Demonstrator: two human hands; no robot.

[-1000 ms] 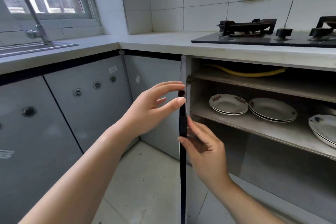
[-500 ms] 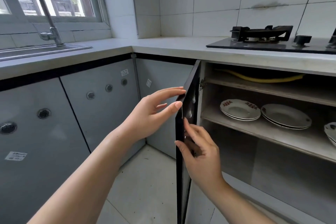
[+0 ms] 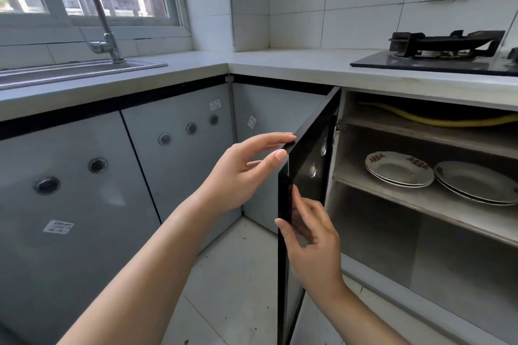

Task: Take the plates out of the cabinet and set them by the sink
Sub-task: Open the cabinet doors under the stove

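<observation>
The cabinet under the stove stands open. On its middle shelf lie a small stack of white plates with red marks and, to their right, a second stack of plain white plates. The dark cabinet door is swung out towards me. My left hand touches the door's outer edge with fingertips and thumb. My right hand holds the same edge lower down, fingers on the inner face. The steel sink with its curved tap sits at the upper left.
A grey L-shaped counter runs from the sink to a black gas hob. A yellow hose lies on the cabinet's top shelf. Closed grey cabinet doors fill the left. The floor is pale tile.
The door has swung further open to the left with both hands on its edge. The view has shifted left, showing more of the sink and fewer plates on the right.
</observation>
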